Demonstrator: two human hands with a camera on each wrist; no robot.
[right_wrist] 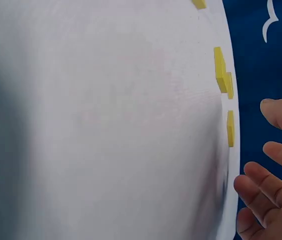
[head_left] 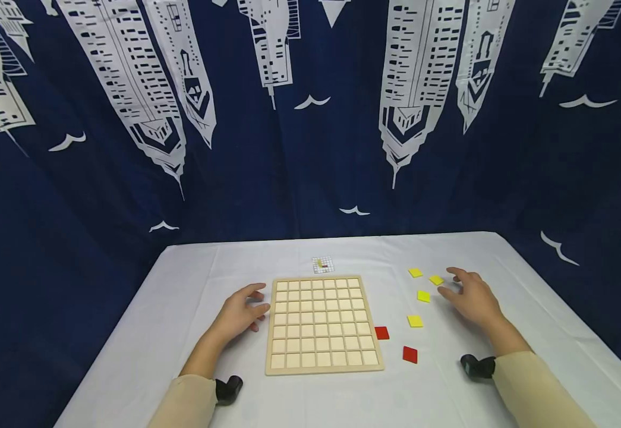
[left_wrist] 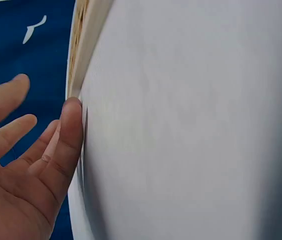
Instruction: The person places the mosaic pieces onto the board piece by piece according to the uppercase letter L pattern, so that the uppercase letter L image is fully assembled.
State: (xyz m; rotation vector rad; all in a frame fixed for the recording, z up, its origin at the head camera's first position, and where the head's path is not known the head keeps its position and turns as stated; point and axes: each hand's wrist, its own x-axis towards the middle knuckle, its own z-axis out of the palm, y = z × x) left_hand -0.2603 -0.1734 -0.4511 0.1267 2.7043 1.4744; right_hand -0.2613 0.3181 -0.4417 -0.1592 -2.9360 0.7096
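Note:
A square wooden grid board (head_left: 323,327) lies flat on the table, its cells bare. Beside its left edge is my left hand (head_left: 239,312), fingers relaxed and holding nothing; the board's edge (left_wrist: 88,45) shows past the fingertips in the left wrist view. My right hand (head_left: 473,297) hovers at the right, fingers loosely bent around nothing, its fingertips close to a yellow square tile (head_left: 436,280). Three more yellow tiles (head_left: 423,296) lie left of that hand. One red tile (head_left: 382,333) sits right at the board's right edge, and another red tile (head_left: 409,355) lies nearer me.
Behind the board lies a small gridded card (head_left: 323,265) with coloured marks. A white cloth covers the table (head_left: 224,261). Beyond its far edge hangs a dark blue curtain (head_left: 267,196) with white buildings and birds. Dark wrist cameras (head_left: 229,390) sit at both sleeves.

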